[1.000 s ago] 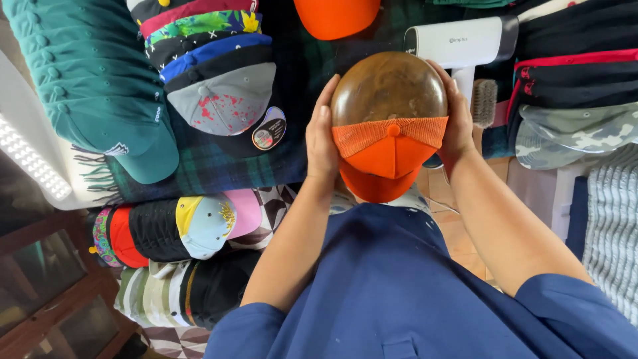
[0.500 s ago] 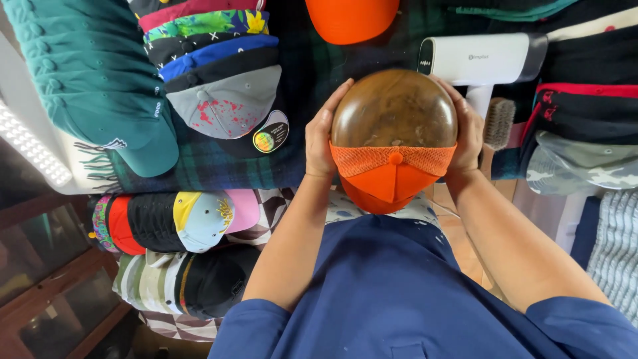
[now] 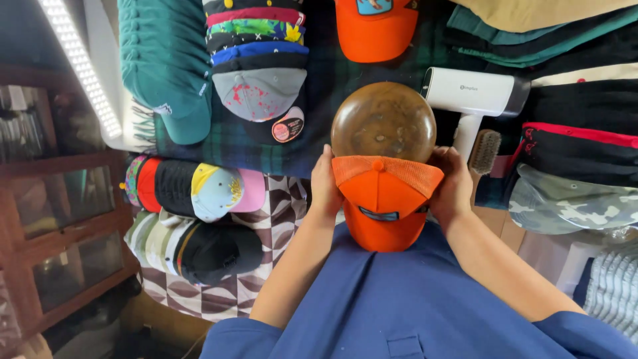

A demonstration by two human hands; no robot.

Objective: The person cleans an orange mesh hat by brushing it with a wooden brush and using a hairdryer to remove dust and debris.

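Both hands [image 3: 325,189] gripping orange cap [image 3: 382,199] on wooden dome [image 3: 383,121], steamer [image 3: 472,93] beside, cap stacks [image 3: 259,60] around

Left hand [image 3: 325,189] and right hand [image 3: 453,188] clasp orange cap [image 3: 385,199] from both sides, mesh back half over brown wooden dome [image 3: 384,121], brim toward blue shirt [image 3: 405,299]. White steamer [image 3: 473,93] and brush [image 3: 485,151] just right of grip. Stack of caps [image 3: 258,66] and teal caps [image 3: 169,66] up-left; second orange cap [image 3: 375,30] beyond dome.
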